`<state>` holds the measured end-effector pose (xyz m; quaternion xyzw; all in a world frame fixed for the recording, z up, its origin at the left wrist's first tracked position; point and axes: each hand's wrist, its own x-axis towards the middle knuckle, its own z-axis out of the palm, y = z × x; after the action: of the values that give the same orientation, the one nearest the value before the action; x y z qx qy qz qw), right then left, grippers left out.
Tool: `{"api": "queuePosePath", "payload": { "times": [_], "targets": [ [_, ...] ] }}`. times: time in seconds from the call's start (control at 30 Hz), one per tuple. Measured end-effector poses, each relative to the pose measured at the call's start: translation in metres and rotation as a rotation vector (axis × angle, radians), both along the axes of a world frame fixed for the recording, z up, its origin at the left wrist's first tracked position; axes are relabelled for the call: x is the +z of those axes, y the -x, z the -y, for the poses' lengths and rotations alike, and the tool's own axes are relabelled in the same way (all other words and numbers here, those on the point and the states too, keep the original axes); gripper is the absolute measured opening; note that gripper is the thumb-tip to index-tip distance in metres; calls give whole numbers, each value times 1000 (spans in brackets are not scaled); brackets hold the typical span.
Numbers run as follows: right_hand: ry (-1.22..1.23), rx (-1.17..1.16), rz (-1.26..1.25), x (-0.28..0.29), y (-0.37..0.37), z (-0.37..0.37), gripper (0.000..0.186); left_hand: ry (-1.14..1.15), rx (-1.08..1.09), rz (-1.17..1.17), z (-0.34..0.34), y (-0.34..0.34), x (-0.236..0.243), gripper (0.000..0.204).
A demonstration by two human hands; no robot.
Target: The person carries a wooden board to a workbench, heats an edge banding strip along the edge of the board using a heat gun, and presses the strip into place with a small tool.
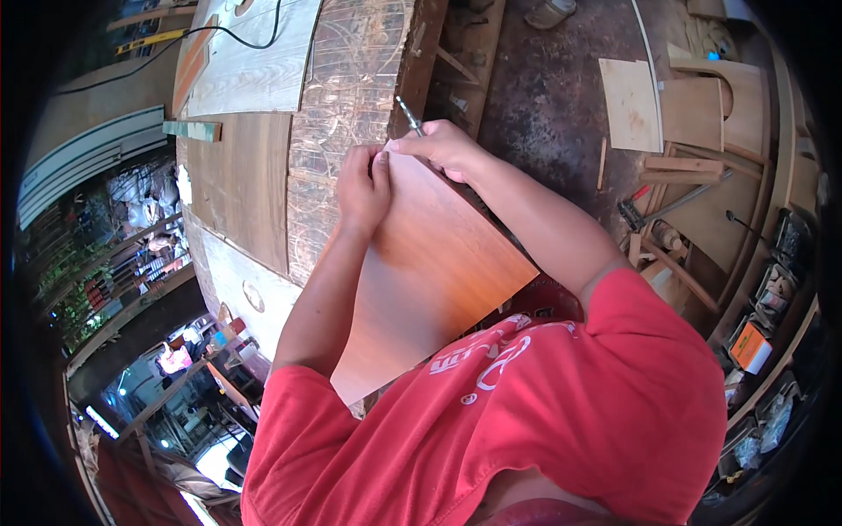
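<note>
A reddish-brown wood-grain panel (438, 263) stretches from my chest to the far edge of the workbench (351, 88). At its far corner, my left hand (363, 188) is closed on the panel's edge, thumb on the near face. Just to the right, my right hand (449, 151) grips a slim, silver, pen-like tool (408, 116) that points up and away to the left. Its exact kind I cannot make out. The fingers of my right hand also rest at the panel's corner, close to the left fingertips.
Brown board (241, 184) and pale grey board (254, 66) lie on the bench, with a black cable (237, 39) across the far end. On the floor at right are a plywood piece (630, 105), wood offcuts and a red-handled tool (633, 207). A shoe (551, 12) shows at the top.
</note>
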<state>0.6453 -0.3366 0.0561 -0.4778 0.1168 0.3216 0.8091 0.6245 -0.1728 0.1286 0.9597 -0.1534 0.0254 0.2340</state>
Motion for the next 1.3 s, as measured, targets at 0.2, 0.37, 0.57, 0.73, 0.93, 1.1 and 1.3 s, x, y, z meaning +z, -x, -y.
{"api": "queuePosePath", "payload": {
  "times": [0.2, 0.37, 0.57, 0.73, 0.93, 1.1, 1.3],
  "targets": [
    [-11, -86, 72, 14, 2, 0, 31, -4, -9, 25, 1, 1, 1, 14],
    [42, -84, 59, 14, -3, -1, 29, -10, -1, 26, -1, 1, -2, 14],
    [71, -120, 105, 10, -3, -7, 32, 28, 9, -9, 1, 1, -3, 12],
    [78, -53, 82, 22, 1, 6, 35, 31, 25, -14, 0, 1, -2, 12],
    [184, 35, 79, 11, 23, 20, 33, 3, 28, -7, -2, 1, -4, 11],
    [219, 44, 164, 11, 34, 27, 30, 25, 24, 16, 0, 2, -2, 13],
    [229, 128, 96, 17, 38, 38, 30, -1, 22, 17, 0, 3, -3, 14]
  ]
}}
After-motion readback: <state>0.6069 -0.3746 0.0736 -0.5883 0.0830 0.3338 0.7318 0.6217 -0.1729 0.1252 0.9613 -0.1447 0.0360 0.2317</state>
